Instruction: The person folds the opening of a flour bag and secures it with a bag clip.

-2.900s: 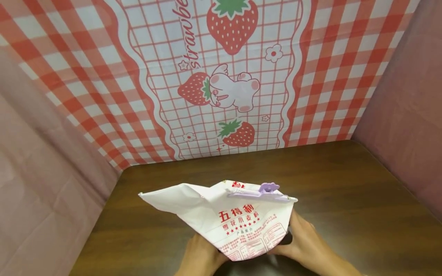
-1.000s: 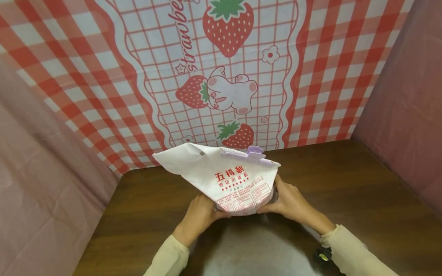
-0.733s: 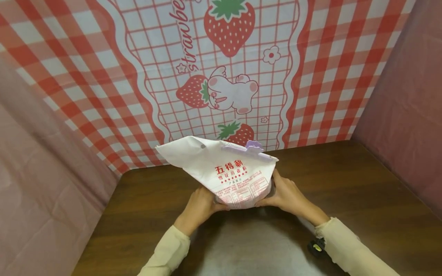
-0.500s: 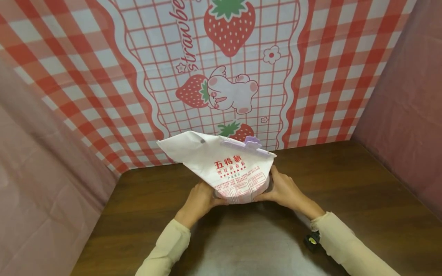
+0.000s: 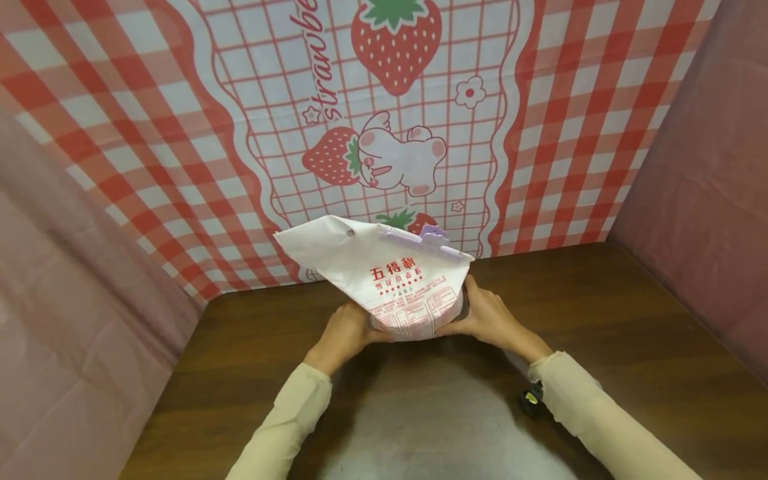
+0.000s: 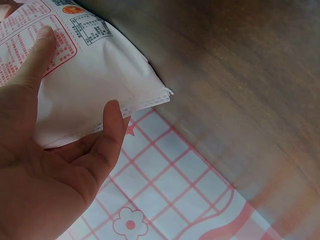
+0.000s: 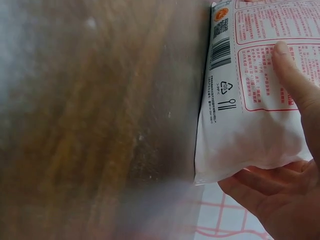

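Both hands hold a white flour bag with red Chinese lettering, one at each lower side. A purple sealing clip runs along its folded top edge, and the left top corner juts out as a loose flap. My left hand has its thumb on the printed front and its fingers curled around the side; the left wrist view shows the fingers at the bottom seam. Mirroring it, my right hand grips the other side, thumb on the front. Its fingers reach behind the bag in the right wrist view.
The brown wooden table meets a strawberry-printed checked cloth at its back edge, close behind the bag. Pink cloth walls stand on both sides. A small black device sits at the right wrist.
Both hands have carried the bag away from the body, toward the back cloth. The forearms and sleeves have come into view, and the bag's top now overlaps the lowest strawberry.
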### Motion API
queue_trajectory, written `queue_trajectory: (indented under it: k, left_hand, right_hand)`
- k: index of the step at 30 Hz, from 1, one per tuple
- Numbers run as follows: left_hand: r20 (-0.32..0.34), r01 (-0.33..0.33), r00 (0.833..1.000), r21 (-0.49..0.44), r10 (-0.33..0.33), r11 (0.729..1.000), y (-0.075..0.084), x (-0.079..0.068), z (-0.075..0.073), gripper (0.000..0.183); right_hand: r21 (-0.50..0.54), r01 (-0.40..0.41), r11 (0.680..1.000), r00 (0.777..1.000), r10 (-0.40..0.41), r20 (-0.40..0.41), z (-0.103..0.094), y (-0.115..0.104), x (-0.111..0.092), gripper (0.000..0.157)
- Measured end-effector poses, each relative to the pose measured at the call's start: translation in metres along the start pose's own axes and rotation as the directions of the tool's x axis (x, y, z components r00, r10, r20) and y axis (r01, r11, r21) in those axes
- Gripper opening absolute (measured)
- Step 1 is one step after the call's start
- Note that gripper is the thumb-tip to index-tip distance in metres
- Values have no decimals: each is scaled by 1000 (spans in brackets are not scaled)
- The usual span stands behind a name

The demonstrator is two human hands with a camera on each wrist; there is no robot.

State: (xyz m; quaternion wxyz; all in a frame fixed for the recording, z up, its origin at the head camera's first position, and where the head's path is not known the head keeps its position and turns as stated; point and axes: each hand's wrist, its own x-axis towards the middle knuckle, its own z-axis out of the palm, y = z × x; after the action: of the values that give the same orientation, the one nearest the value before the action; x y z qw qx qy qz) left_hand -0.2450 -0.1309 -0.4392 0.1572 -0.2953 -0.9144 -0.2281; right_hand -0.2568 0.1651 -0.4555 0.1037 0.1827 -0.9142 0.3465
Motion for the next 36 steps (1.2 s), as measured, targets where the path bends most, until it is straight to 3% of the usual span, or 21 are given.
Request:
queue_trajectory:
  k: [7, 21, 28, 33, 36]
  left_hand:
    - [15, 35, 999, 39, -36, 999, -7, 16, 4, 74]
    - [78, 108, 990, 78, -114, 991, -21, 35, 1, 73]
    - [48, 56, 997, 52, -59, 997, -27, 44, 1, 76]
    - [95, 149, 984, 31, -151, 988, -25, 48, 7, 80]
    - [126, 191, 974, -7, -189, 982, -18, 39, 13, 81]
  right_hand:
    - [-16, -24, 1000, 1000, 24, 10, -1, 7, 14, 112]
    - [2, -36, 999, 997, 35, 68, 1, 16, 44, 120]
    - [-3, -63, 998, 996, 63, 59, -4, 18, 48, 122]
    - [-22, -59, 998, 995, 60, 80, -9, 23, 47, 122]
    - [-44, -43, 998, 993, 48, 110, -12, 30, 30, 109]
